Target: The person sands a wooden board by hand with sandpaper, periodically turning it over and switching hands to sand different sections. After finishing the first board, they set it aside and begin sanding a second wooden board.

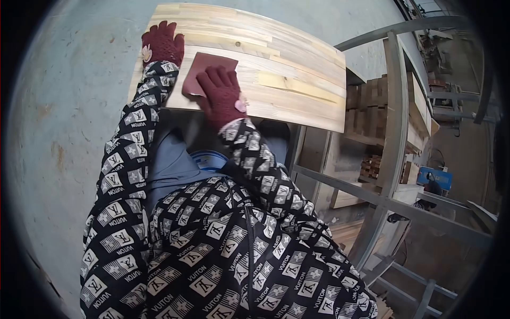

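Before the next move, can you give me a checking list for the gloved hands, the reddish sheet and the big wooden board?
1. Left hand resting on the board, near one end: ok.
2. Right hand on the reddish-brown sheet, fingers spread: ok.
3. Gloves on both hands: ok.
4. Sheet spread flat under the palm: cannot tell, the hand covers that part.
5. Right hand apart from the metal frame: ok, the frame stands off to the right.
6. Board held up firmly: cannot tell, what is underneath is mostly hidden.
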The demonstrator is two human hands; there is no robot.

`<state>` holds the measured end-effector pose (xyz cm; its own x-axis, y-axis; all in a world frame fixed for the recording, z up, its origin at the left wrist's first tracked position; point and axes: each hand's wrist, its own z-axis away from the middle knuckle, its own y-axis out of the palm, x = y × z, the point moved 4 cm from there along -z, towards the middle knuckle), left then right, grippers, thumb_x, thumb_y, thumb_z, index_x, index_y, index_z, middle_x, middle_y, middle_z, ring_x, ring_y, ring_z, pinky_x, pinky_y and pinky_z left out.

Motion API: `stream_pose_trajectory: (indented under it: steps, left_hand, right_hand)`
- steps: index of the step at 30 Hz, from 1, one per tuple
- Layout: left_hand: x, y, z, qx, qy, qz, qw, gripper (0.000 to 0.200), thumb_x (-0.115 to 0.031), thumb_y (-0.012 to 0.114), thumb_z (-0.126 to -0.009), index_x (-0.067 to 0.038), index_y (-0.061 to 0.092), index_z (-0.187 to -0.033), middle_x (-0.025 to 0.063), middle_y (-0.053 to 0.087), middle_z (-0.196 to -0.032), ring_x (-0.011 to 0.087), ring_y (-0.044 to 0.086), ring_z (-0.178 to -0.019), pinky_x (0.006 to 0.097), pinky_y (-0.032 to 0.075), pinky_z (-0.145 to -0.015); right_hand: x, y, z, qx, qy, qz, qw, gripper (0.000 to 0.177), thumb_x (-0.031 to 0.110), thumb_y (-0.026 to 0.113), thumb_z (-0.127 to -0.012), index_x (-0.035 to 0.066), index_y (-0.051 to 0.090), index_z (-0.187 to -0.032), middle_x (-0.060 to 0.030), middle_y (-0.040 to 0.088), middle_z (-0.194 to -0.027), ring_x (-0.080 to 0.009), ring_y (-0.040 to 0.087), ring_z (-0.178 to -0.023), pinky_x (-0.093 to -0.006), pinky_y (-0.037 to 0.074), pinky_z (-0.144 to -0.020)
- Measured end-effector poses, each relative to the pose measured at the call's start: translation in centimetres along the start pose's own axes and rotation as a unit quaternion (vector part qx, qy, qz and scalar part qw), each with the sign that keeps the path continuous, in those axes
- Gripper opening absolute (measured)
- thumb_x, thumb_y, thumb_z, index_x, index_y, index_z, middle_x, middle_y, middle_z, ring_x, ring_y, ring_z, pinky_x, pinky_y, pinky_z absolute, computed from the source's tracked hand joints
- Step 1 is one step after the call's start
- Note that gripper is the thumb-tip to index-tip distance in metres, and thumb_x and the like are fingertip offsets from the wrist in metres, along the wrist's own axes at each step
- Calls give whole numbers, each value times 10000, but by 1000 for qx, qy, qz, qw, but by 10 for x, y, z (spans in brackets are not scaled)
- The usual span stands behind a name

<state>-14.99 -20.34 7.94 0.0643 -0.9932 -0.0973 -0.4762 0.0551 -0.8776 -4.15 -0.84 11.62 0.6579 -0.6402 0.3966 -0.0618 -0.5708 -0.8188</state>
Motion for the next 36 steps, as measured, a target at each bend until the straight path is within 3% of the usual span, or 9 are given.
stream_pose_trajectory:
  steps: [9, 13, 17, 19, 21, 25, 29, 33, 36]
  left_hand:
    - [3, 5, 3, -22, -3, -7, 1000, 420, -328, 587, -914, -94, 618, -1262, 112, 606, -1318, 312, 558, -1169, 462, 420, -1015]
    - [2, 4, 2, -30, -6, -5, 1000, 418, -334, 580, -918, -94, 617, -1259, 109, 602, -1322, 308, 559, -1168, 464, 419, -1015]
    - [1, 1, -1, -9, -1, -8, 1000, 415, -341, 583, -917, -90, 621, -1246, 110, 601, -1318, 303, 563, -1156, 460, 424, -1005]
    - [1, 2, -1, 12, 0, -16, 1000, 422, -356, 591, -918, -94, 623, -1248, 110, 604, -1312, 310, 560, -1160, 463, 423, -1000]
    - [0, 12, 6, -51, 32, -41, 997, 495, -393, 591, -932, -107, 585, -1337, 131, 585, -1334, 337, 543, -1172, 484, 386, -1031]
    - [-21, -15, 23, 26, 102, 285, 953, 700, -324, 699, -853, -94, 446, -1464, 189, 508, -1422, 399, 479, -1250, 524, 307, -1114]
    - [-76, -57, 65, -27, 259, 316, 912, 724, -232, 715, -775, -43, 455, -1424, 197, 526, -1363, 420, 489, -1204, 527, 332, -1074]
    - [-118, -89, 61, 179, 254, 359, 880, 560, -162, 682, -738, -104, 544, -1278, 167, 644, -1125, 411, 587, -1037, 468, 465, -877]
    - [-125, -75, 57, 121, 237, 413, 871, 448, -202, 698, -754, -111, 599, -1181, 153, 664, -947, 408, 629, -875, 466, 500, -770]
  right_hand:
    - [-255, -142, 130, -142, 264, 176, 938, 358, 214, 640, -954, -21, 626, -1222, -234, 626, -1254, -390, 569, -1198, -433, 433, -1052]
    - [-256, -169, 140, -153, 260, 192, 934, 308, 247, 585, -977, 23, 677, -1169, -236, 631, -1245, -379, 590, -1158, -425, 458, -1017]
    - [-176, -69, 92, -165, 154, 228, 947, 248, 161, 564, -954, 51, 698, -1132, -228, 617, -1256, -416, 553, -1195, -463, 422, -1052]
    - [-120, -17, 54, -134, 217, 40, 966, 325, 176, 674, -867, 43, 658, -1163, -224, 615, -1222, -436, 516, -1228, -517, 373, -1070]
    - [-44, -22, 17, -64, 101, 110, 987, 414, 217, 737, -777, 44, 636, -1139, -209, 622, -1187, -414, 521, -1222, -484, 408, -1027]
    - [-45, -28, 8, -103, 89, -55, 989, 300, 200, 695, -798, 57, 654, -1059, -175, 659, -1081, -394, 587, -1106, -487, 457, -959]
    - [-62, -29, 14, -72, 98, -62, 991, 336, 227, 728, -781, 101, 688, -1090, -174, 681, -1103, -384, 609, -1107, -475, 477, -973]
    - [-75, -29, 15, 8, 136, -196, 971, 400, 211, 726, -824, 91, 654, -1198, -147, 675, -1175, -313, 624, -1134, -416, 488, -977]
    - [-83, -52, 22, 131, 187, -567, 792, 577, 177, 684, -926, -3, 465, -1428, -101, 589, -1306, -193, 553, -1208, -314, 438, -1034]
